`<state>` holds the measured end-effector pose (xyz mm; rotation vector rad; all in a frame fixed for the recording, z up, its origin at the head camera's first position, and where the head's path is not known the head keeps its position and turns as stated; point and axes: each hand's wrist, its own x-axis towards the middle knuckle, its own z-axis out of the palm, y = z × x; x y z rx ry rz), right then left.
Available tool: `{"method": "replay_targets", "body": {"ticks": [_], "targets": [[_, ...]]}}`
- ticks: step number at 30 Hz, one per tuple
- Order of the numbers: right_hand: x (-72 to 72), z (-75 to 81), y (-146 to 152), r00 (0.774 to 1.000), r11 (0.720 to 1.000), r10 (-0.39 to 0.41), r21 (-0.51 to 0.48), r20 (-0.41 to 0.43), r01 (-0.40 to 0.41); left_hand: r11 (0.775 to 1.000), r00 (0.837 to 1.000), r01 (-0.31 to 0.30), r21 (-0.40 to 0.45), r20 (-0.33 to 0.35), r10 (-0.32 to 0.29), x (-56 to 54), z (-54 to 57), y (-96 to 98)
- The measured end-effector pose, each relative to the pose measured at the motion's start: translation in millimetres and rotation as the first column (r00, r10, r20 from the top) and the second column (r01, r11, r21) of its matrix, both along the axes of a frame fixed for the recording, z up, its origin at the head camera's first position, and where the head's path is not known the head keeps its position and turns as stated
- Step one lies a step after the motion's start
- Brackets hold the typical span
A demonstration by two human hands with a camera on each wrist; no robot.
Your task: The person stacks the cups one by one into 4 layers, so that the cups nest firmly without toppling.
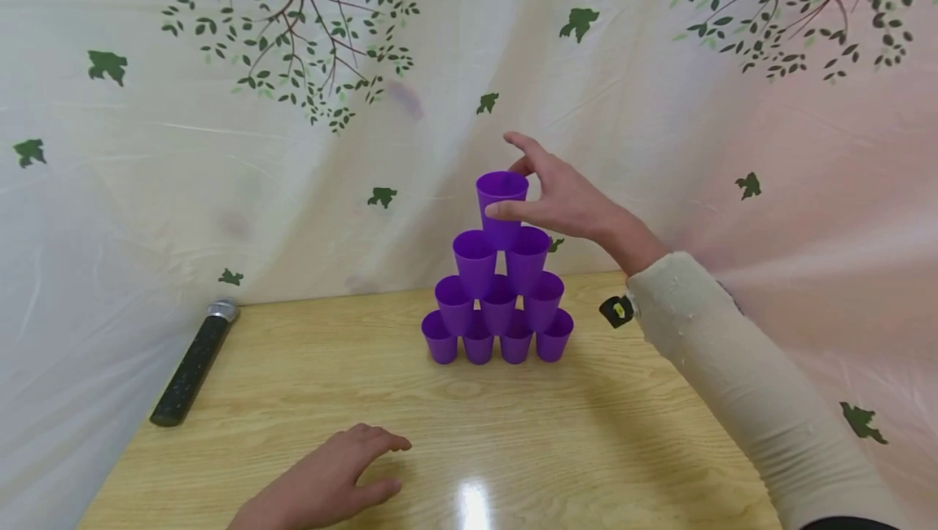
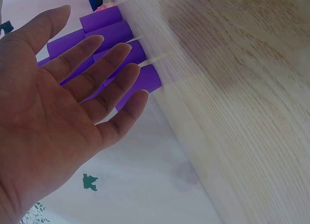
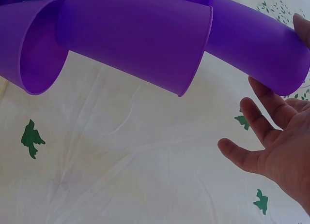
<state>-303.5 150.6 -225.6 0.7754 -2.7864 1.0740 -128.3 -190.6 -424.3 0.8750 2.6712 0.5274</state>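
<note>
Upright purple cups are stacked as a pyramid: several in the bottom row (image 1: pixel 479 344), then three, two and a single top cup (image 1: pixel 501 235). My right hand (image 1: pixel 567 198) is at that top cup from the right, thumb across its front and a finger behind it, while the index finger points up past the rim. In the right wrist view the top cup (image 3: pixel 261 45) lies between thumb and fingertips, its base over the two cups below. My left hand (image 1: pixel 330 473) hovers over the near table, holding nothing; its palm and spread fingers show in the left wrist view.
A black microphone (image 1: pixel 192 367) with a silver head lies at the left of the wooden table (image 1: pixel 330 375). Behind the pyramid hangs a pale sheet (image 1: pixel 293 212) printed with leaves and branches. A small black device (image 1: pixel 617 312) sits on my right wrist.
</note>
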Motion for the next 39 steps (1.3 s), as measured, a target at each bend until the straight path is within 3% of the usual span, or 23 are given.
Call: {"method": "replay_targets", "body": {"ticks": [25,34,39], "targets": [[-1.1,-2.0,1,1.0,1.0,-0.001,-0.003,0.005,0.001,1.0,0.999,-0.014,-0.006,0.045,0.014,-1.2,0.9,-0.3],[0.7,-1.5,3,1.0,1.0,0.002,-0.014,0.001,-0.002,1.0,0.995,-0.028,-0.009,0.092,0.029,-2.3,1.7,-0.6],[10.0,1.1,16,0.999,0.999,-0.034,-0.013,-0.022,0.034,0.999,0.999,-0.03,-0.01,0.022,0.03,-2.3,5.4,-2.9]]}}
